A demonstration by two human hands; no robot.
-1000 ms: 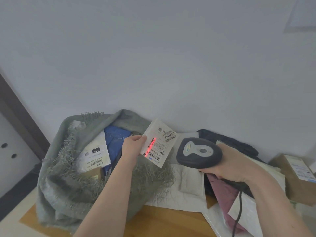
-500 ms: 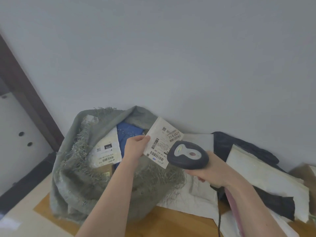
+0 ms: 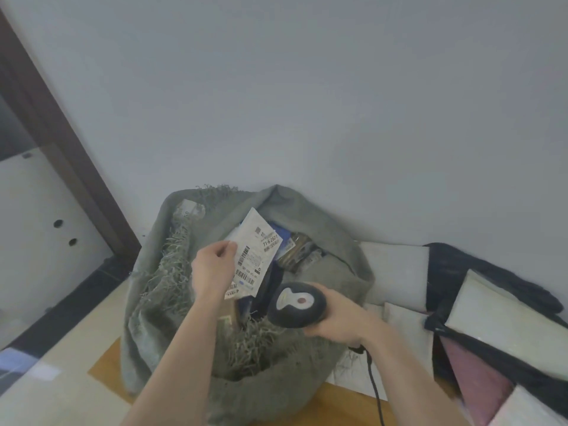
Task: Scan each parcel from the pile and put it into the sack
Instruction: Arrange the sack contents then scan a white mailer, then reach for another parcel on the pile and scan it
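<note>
My left hand [image 3: 212, 269] pinches a small white parcel [image 3: 256, 252] by its left edge; the barcode label faces me. The parcel hangs over the open mouth of the grey woven sack [image 3: 307, 364], which holds several parcels, a blue one among them. My right hand [image 3: 341, 318] grips the dark handheld scanner [image 3: 296, 304] just right of and below the parcel, above the sack's near rim. No red scan line shows on the label. The scanner's cable [image 3: 373, 382] hangs down from it.
A pile of parcels lies to the right of the sack: a white bag [image 3: 396, 272], a black bag [image 3: 491, 287], a cream one [image 3: 507, 330] and a pink one [image 3: 479, 382]. A dark door frame [image 3: 61, 142] stands at left; the wall is right behind.
The red scan line on the label has gone out. My left hand has carried the parcel leftward over the sack's mouth. The scanner has dropped lower, and my view has shifted left.
</note>
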